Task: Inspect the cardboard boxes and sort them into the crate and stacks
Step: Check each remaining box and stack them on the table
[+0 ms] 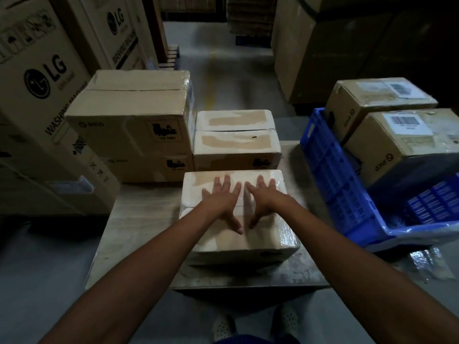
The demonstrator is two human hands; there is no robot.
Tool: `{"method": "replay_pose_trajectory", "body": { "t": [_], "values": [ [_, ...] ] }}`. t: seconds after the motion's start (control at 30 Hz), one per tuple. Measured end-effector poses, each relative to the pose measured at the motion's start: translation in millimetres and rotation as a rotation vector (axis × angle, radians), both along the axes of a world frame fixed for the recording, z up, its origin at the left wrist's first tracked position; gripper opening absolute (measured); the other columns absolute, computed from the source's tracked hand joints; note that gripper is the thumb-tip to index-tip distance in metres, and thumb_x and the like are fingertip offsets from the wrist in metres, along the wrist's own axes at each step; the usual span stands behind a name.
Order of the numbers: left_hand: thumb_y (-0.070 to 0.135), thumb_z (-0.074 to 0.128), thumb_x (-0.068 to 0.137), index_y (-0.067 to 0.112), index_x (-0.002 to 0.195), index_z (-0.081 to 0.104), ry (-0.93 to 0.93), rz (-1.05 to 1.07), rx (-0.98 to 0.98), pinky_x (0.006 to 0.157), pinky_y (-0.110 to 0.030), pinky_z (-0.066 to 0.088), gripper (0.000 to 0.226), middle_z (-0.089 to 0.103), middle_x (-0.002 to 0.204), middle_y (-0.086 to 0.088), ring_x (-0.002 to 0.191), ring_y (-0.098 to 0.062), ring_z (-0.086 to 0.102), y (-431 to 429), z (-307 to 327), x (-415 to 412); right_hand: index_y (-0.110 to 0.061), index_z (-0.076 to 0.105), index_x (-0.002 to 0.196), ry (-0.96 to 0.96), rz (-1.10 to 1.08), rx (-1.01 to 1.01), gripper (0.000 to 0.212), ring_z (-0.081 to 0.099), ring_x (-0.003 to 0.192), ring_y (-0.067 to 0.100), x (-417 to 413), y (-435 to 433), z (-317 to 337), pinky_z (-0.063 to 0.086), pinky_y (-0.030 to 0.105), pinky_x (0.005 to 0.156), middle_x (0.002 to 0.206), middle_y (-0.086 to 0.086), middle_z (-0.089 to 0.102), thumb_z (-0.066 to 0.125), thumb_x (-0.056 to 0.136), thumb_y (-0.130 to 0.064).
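- The near box looks like a stiff, sealed carton. I judge it light to middling in weight and rigid enough to lift by its left and right sides or under its bottom edges.
- The glossy tape on its lid would likely be slick, so the bare cardboard sides should give the surer hold.
- It is pale brown and closed. The tape shines along the lid and right edge, and there are darker brown patches on top.
- It stands at the near middle of the table, apart from the others.
- The left hand and right hand lie flat on the lid side by side. The fingers are straight and spread, gripping nothing.
- Just beyond are two similar boxes, seemingly one behind the other.
- Far left is a stack of larger boxes.
- To the right, a blue crate holds two labelled boxes.
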State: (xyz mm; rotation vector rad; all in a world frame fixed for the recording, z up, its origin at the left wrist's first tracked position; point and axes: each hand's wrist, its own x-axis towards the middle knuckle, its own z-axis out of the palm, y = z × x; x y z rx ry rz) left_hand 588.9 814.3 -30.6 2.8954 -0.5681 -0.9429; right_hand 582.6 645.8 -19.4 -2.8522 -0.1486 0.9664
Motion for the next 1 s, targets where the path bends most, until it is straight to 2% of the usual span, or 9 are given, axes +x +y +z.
{"method": "replay_pose_trajectory", "body": {
  "t": [0.1,0.27,0.37,0.47,0.57,0.7,0.87,0.93,1.0],
  "values": [
    [0.066,0.082,0.062,0.032,0.155,-0.02,0.028,-0.035,-0.022,0.116,-0.067,-0.001,0.142,-0.038,0.158,-0.006,0.146,-0.037,-0.031,-6,3,-4,-0.035,-0.004,0.161,-0.033,-0.032,0.025,0.133,-0.016,0.153,0.039,-10,-7,0,0.018,0.072,0.116,0.168,0.007,-0.019,0.088,0.066,-0.053],
    [0.08,0.067,0.068,0.035,0.151,-0.028,-0.037,-0.121,0.001,0.113,-0.066,-0.013,0.133,-0.048,0.151,-0.002,0.141,-0.034,-0.041,-4,-20,-29,-0.033,0.003,0.161,-0.136,-0.089,0.08,0.121,-0.013,0.155,0.031,-34,-20,-12,0.019,0.066,0.119,0.169,0.007,-0.015,0.079,0.072,-0.064],
    [0.076,0.065,0.074,0.034,0.153,-0.025,-0.047,-0.125,0.006,0.114,-0.065,-0.011,0.127,-0.044,0.154,-0.004,0.142,-0.034,-0.038,-5,-17,-30,-0.028,0.009,0.161,-0.131,-0.175,0.045,0.111,-0.003,0.155,0.036,-46,-6,-2,0.016,0.065,0.118,0.169,0.015,-0.004,0.077,0.078,-0.057],
    [0.071,0.056,0.085,0.035,0.156,-0.018,-0.06,-0.145,-0.013,0.116,-0.063,-0.007,0.109,-0.038,0.158,-0.005,0.146,-0.033,-0.032,-3,-18,-40,-0.022,0.009,0.161,-0.147,-0.253,-0.003,0.088,-0.006,0.155,0.039,-69,14,-9,0.01,0.068,0.118,0.167,0.022,-0.004,0.057,0.095,-0.054],
    [0.072,0.047,0.089,0.036,0.156,-0.017,-0.083,-0.165,-0.006,0.118,-0.06,-0.007,0.099,-0.036,0.158,-0.004,0.147,-0.032,-0.03,4,-22,-47,-0.019,0.002,0.162,-0.16,-0.229,-0.038,0.084,-0.012,0.154,0.04,-78,17,-16,0.005,0.068,0.118,0.166,0.024,-0.011,0.041,0.101,-0.06],
    [0.076,0.044,0.087,0.036,0.157,-0.012,-0.135,-0.167,-0.063,0.119,-0.058,-0.005,0.099,-0.031,0.161,-0.005,0.149,-0.031,-0.027,6,-27,-48,-0.021,0.008,0.161,-0.171,-0.138,-0.019,0.093,-0.006,0.155,0.04,-78,1,-13,0.011,0.064,0.12,0.167,0.023,-0.006,0.052,0.093,-0.067],
    [0.088,0.018,0.083,0.038,0.159,0.003,-0.357,-0.149,-0.202,0.123,-0.052,-0.005,0.092,-0.014,0.167,-0.002,0.153,-0.023,-0.017,25,-49,-65,-0.023,0.0,0.162,-0.215,-0.082,-0.03,0.092,-0.015,0.154,0.038,-88,-5,-31,0.004,0.065,0.119,0.167,0.02,-0.014,0.039,0.095,-0.072],
    [0.088,0.015,0.084,0.036,0.159,0.007,-0.387,-0.1,-0.23,0.123,-0.053,-0.004,0.091,-0.01,0.167,-0.002,0.153,-0.021,-0.014,24,-48,-67,-0.026,0.008,0.161,-0.264,-0.124,0.025,0.089,-0.014,0.155,0.036,-92,-7,-35,0.005,0.063,0.12,0.168,0.019,-0.011,0.041,0.093,-0.074],
    [0.081,0.013,0.088,0.035,0.158,0.008,-0.44,0.035,-0.26,0.122,-0.056,-0.005,0.084,-0.011,0.167,-0.002,0.153,-0.022,-0.015,27,-44,-66,-0.028,0.024,0.157,-0.371,-0.235,0.165,0.083,-0.007,0.156,0.033,-92,-12,-33,0.012,0.058,0.121,0.169,0.017,-0.003,0.053,0.091,-0.069]
  ]
}}
